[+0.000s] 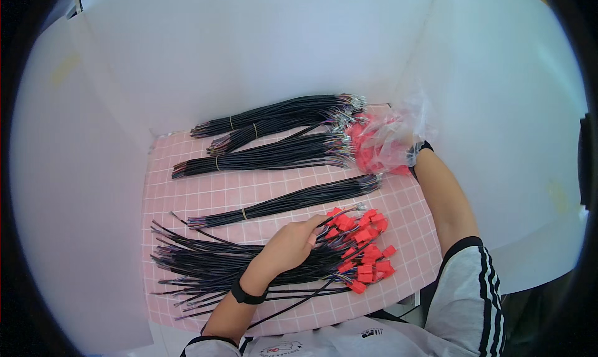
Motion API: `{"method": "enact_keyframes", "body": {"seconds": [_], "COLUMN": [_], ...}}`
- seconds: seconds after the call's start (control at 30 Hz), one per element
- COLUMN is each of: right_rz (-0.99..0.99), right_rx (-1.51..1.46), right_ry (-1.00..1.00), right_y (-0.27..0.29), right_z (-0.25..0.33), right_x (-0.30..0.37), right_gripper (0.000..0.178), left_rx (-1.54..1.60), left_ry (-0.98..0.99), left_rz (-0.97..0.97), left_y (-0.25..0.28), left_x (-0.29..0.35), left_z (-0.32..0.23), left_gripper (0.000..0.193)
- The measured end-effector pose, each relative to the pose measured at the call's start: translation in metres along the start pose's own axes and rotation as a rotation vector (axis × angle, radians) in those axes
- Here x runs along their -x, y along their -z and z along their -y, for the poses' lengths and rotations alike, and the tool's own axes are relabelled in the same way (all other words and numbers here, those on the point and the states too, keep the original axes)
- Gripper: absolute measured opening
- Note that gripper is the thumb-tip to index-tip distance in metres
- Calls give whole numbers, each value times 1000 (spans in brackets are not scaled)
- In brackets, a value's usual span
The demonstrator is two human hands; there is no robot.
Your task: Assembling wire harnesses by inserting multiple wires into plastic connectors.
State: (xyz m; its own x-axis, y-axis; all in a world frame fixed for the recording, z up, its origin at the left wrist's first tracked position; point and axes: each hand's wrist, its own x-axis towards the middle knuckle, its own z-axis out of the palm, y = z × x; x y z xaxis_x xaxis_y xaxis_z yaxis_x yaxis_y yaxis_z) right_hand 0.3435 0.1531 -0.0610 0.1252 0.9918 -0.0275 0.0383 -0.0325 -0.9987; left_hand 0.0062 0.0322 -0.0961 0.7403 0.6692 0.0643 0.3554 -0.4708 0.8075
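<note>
My left hand [291,245] pinches a single black cable [330,219] close to its bare end, where a small pale connector shows. Under that hand lies a loose spread of black cables [212,262], many of them ending in red plastic caps [372,253]. My right hand [411,146] reaches into a clear plastic bag [405,122] of red plastic caps [367,146] at the back right. The bag hides its fingers, so their grip does not show.
Behind the loose cables lies a banded cable bundle [280,204]. Further back are more banded bundles [261,159], their pale connector ends facing right. All rest on a pink gridded tabletop [205,198]. White panels [261,39] stand around the back and sides.
</note>
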Motion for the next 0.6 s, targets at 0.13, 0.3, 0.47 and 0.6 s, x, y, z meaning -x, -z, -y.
{"method": "enact_keyframes", "body": {"seconds": [0.13,0.3,0.47,0.6], "right_rz": [-23,-44,-59,-76], "right_rx": [-21,-51,-77,-96], "right_ry": [-24,-54,-80,-91], "right_y": [-13,-31,-45,-48], "right_z": [-2,-3,-8,-2], "right_x": [4,4,15,17], "right_gripper": [18,18,18,18], "left_rx": [0,2,6,1], "left_ry": [8,-14,-29,-52], "left_rz": [3,-1,-17,-15], "left_y": [3,4,3,5], "left_x": [-1,-1,0,-1], "left_z": [-2,1,2,0], "left_gripper": [31,32,32,32]}}
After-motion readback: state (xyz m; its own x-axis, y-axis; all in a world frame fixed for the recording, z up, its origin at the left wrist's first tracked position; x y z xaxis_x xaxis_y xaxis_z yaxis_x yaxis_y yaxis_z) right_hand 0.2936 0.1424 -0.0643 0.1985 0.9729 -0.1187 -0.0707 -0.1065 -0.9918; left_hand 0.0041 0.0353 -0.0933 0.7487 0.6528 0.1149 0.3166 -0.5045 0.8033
